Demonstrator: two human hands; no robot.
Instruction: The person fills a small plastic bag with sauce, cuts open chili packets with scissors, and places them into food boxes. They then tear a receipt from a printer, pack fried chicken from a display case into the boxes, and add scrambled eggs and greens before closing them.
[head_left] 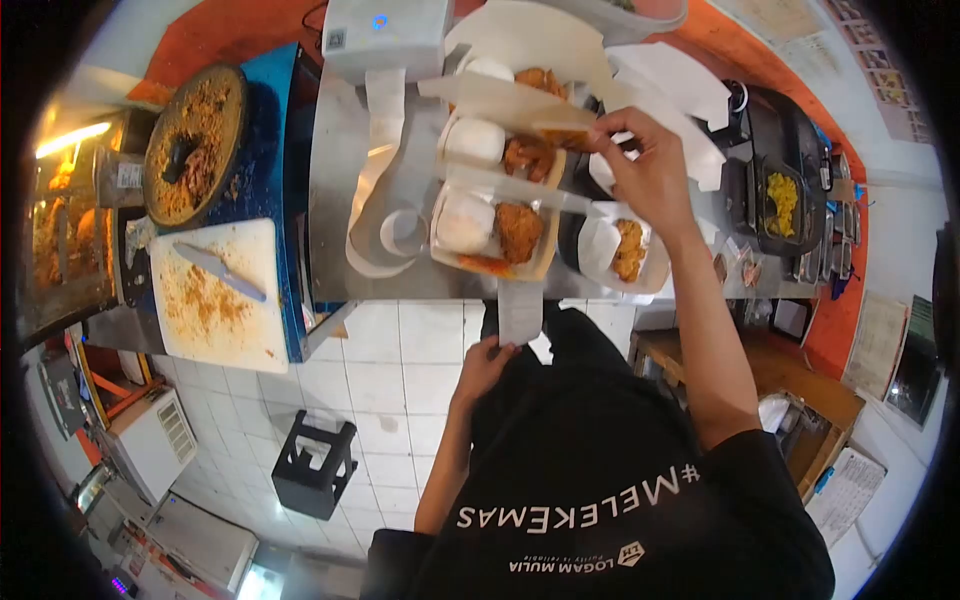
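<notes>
My right hand (648, 170) is over the middle takeaway box (447, 170), its fingers pinching a small flat orange sachet (565, 138) beside the raised lid. That box holds white rice (474, 141) and glazed chicken (525, 158). In front sits another open box (440, 215) with rice (466, 222), fried chicken (519, 232) and an orange sachet (485, 265) along its near side. My left hand (482, 372), at the counter's front edge, has its fingertips closed on a pale paper strip (520, 312) hanging beneath the front box.
A printer (385, 38) trails a long curled paper (375, 180) on the steel counter. To the left are a cutting board (225, 335) with a knife (220, 270) and a large stone mortar (235, 130). At right stand a lined chicken box (655, 270) and a black pan (755, 200). A black stool (315, 465) is on the floor.
</notes>
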